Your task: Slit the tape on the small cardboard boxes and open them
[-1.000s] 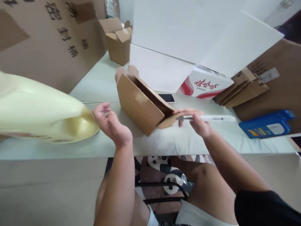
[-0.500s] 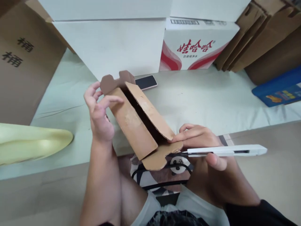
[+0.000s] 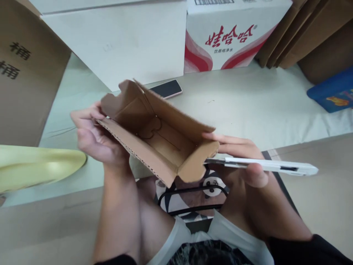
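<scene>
A small brown cardboard box [image 3: 154, 136] is held in the air between both hands, its open side turned up towards me. My left hand [image 3: 96, 138] grips its left end, fingers wrapped under the wall. My right hand [image 3: 242, 165] holds a white utility knife [image 3: 264, 166] between thumb and fingers, while its stretched fingertips press the box's right end flap. The knife points left, its tip at the flap.
A pale green table [image 3: 248, 106] carries a black phone [image 3: 167, 88], a white and red printed carton [image 3: 228, 36], a large white box [image 3: 116, 44], brown cartons [image 3: 24, 73] on the left, flat cardboard [image 3: 303, 29], a blue pack [image 3: 333, 90] and a yellow jug [image 3: 38, 165].
The box has been lifted off the table and rolled so its open inside faces up. My left hand went from beside it to gripping its left end. The view tilted down.
</scene>
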{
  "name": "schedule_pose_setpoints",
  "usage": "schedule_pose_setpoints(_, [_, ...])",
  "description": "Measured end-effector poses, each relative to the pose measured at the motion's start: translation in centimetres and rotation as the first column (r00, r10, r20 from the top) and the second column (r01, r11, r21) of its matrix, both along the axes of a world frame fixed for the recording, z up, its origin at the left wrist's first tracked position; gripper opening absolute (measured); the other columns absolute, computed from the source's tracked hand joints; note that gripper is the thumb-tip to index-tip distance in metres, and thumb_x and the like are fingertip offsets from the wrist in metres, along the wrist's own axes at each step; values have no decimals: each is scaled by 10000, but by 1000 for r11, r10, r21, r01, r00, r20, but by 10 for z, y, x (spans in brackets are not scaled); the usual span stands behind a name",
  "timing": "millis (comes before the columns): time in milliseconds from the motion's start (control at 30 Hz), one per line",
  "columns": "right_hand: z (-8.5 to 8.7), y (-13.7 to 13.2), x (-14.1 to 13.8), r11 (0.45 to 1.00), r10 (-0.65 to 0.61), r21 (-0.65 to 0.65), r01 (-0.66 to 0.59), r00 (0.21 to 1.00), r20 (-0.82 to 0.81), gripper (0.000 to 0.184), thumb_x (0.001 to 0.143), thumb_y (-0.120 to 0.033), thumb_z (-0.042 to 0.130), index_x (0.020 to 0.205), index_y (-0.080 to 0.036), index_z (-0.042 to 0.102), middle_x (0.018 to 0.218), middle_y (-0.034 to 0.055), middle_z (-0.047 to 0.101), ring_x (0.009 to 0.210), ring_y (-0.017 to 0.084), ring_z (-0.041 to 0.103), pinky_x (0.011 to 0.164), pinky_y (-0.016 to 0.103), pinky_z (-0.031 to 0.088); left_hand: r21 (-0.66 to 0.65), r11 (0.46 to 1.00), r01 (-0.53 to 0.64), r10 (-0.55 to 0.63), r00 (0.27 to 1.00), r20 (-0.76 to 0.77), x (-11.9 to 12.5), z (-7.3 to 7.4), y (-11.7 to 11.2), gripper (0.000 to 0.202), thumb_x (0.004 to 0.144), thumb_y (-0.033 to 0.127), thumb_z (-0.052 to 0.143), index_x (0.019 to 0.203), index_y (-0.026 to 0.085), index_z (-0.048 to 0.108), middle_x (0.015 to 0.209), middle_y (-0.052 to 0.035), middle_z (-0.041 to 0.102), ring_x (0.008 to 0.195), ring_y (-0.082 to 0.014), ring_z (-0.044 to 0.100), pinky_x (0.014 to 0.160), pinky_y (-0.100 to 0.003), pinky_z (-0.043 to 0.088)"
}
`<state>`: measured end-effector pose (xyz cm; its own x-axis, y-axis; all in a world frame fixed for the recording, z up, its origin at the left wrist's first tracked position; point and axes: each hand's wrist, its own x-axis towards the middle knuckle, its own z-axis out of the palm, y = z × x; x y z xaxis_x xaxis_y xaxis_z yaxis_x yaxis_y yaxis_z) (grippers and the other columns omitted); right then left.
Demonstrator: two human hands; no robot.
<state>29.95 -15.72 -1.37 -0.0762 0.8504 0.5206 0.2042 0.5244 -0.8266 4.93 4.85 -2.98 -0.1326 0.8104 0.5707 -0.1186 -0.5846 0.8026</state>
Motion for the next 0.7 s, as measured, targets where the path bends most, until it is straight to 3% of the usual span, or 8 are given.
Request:
schedule_pose_setpoints(67, [-7, 1, 3, 1000, -25, -8, 25, 1000, 11, 635, 1090, -654, 339, 1374, -268, 754, 1514, 76, 689, 1539, 272, 544, 1157, 403, 560, 90, 994, 53, -62, 994, 91, 0, -2, 1, 386, 882, 642, 450, 888, 256, 445, 873, -17, 559, 972, -241, 674, 1022, -490, 521])
schedule_pose_setpoints(167, [-16, 4, 5, 999, -37, -27, 38, 999, 32, 634, 1093, -649, 298, 1372, -297, 746, 1581, 40, 636, 1630, 271, 412, 1235, 435, 494, 161, 985, 60, -71, 996, 62, -4, -6, 6, 365, 858, 603, 560, 871, 248, 478, 739, 7, 604, 780, -226, 670, 852, -421, 521])
schedule_pose_setpoints(333, [-25, 9, 2, 994, -30, -99, 34, 999, 38, 682, 1073, -709, 239, 1467, -376, 685, 1799, -53, 312, 1643, 300, 379, 1313, 488, 390, 211, 974, 85, -96, 995, 39, -6, -12, 10, 437, 848, 651, 628, 868, 250, 457, 713, 43, 548, 688, -187, 612, 819, -396, 512])
schedule_pose_setpoints(400, [-27, 9, -1, 987, -29, -158, 36, 999, 45, 686, 1064, -726, 253, 1493, -386, 666, 1805, -47, 298, 1625, 314, 400, 1318, 505, 373, 191, 980, 63, -64, 998, 2, -4, -12, 6, 441, 836, 644, 652, 893, 249, 464, 751, 38, 534, 725, -185, 613, 838, -396, 510])
schedule_pose_setpoints(500, [-28, 9, -3, 975, -28, -221, 37, 999, 44, 701, 1058, -730, 254, 1471, -369, 691, 1758, -2, 392, 1577, 330, 439, 1265, 522, 424, 126, 992, 0, 20, 987, -157, -4, -10, -2, 415, 869, 613, 650, 1005, 238, 534, 849, 3, 572, 817, -197, 609, 880, -406, 509])
schedule_pose_setpoints(600, [-28, 9, -6, 984, -98, -154, 94, 995, -20, 717, 1056, -713, 210, 1380, -378, 755, 1597, 23, 536, 1448, 314, 528, 1216, 528, 462, 58, 996, -63, 78, 944, -321, -7, -9, -8, 549, 863, 612, 694, 1235, 220, 602, 1065, -61, 639, 982, -235, 633, 977, -448, 514])
schedule_pose_setpoints(700, [-31, 10, -11, 963, -269, -60, 264, 958, -96, 692, 1043, -704, 203, 1265, -395, 781, 1577, -11, 515, 1426, 308, 532, 1260, 552, 420, 8, 996, -83, 80, 914, -399, -11, -10, -10, 687, 814, 655, 750, 1374, 297, 577, 1313, -84, 623, 1181, -301, 624, 1074, -512, 503])
